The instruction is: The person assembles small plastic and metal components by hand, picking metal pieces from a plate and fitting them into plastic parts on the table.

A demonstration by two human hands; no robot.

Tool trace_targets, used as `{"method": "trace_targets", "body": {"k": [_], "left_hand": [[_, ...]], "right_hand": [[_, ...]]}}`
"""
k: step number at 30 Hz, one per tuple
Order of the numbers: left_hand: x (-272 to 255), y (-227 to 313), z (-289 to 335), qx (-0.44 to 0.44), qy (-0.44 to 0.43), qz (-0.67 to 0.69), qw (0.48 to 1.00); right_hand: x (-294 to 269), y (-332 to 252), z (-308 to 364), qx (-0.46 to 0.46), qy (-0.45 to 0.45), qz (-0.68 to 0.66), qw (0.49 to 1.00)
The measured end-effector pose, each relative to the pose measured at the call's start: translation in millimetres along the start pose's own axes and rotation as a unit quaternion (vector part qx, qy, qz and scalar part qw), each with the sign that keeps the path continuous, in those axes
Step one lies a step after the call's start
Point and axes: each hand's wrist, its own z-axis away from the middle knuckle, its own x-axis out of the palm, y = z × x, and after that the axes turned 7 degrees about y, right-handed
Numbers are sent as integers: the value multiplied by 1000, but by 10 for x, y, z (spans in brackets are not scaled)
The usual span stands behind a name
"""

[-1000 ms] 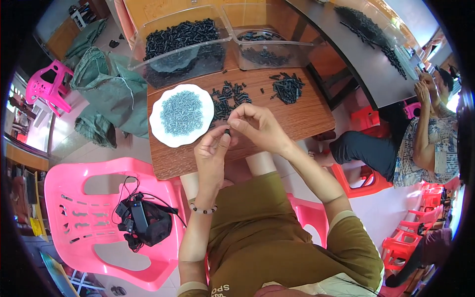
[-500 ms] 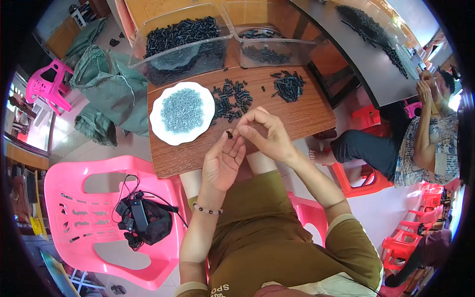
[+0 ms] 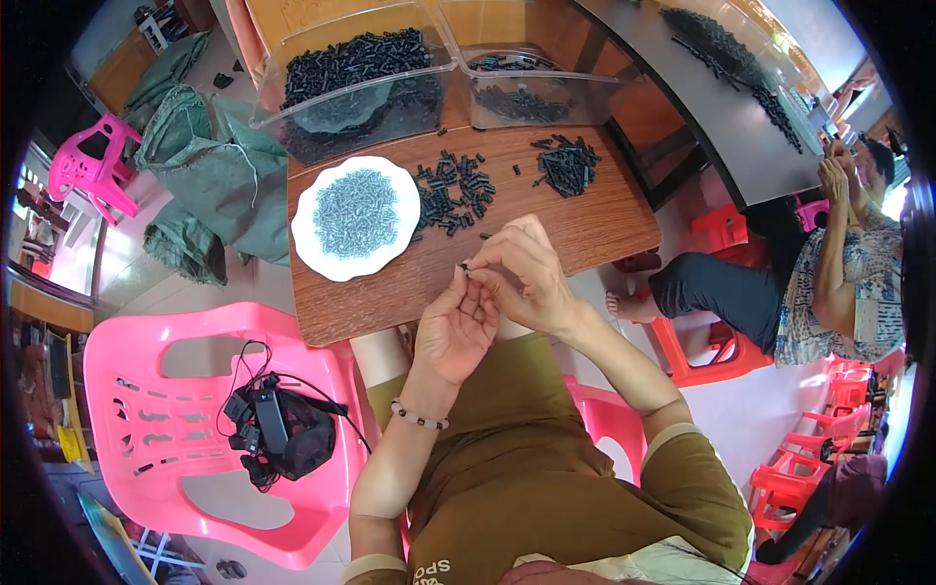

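Note:
Over the near edge of the small brown table (image 3: 390, 310), my two hands meet. My left hand (image 3: 453, 336), palm up with a bead bracelet at the wrist, pinches a small black tubular piece (image 3: 465, 267) between thumb and forefinger. Thumb and fingers of my right hand (image 3: 534, 281) close at that same piece; anything else in them is hidden. Beyond lie a scalloped white plate (image 3: 308, 246) of tiny clear pieces (image 3: 356, 210), a loose spread of black pieces (image 3: 458, 190) and a heap of longer black pieces (image 3: 567, 166).
Two clear plastic bins (image 3: 366, 138) (image 3: 522, 115) with black parts stand at the table's far side. A pink chair (image 3: 210, 468) holds a black bag and cables (image 3: 288, 429). Green sacks (image 3: 210, 161) stand left. Another person (image 3: 834, 283) works at a dark table (image 3: 707, 117) on the right.
My left hand has shifted slightly right with the black piece. My right hand's fingertips, apart from it before, now meet it.

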Motion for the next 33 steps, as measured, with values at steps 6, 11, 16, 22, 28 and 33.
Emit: {"method": "trace_targets", "body": {"k": [6,11,16,22,28,33], "left_hand": [[-24,-27,-14,-2,-10,-3,1000],[-73,-70,-53,-11,-8,-18,1000],[-74,-91,-51,-8,6,-21,1000],[-128,-120,-82,-18,3,-28,999],[-177,-137,-98,-18,-35,-28,999],[-177,-183,-99,22,-56,-56,997]], "right_hand": [[-77,-9,34,-12,-11,26,1000],[-80,6,82,1,1,20,1000],[-102,3,108,15,-16,18,1000],[-130,-10,125,19,-16,21,999],[-219,-19,111,63,-54,23,996],[-267,-29,118,52,-58,15,997]]}}
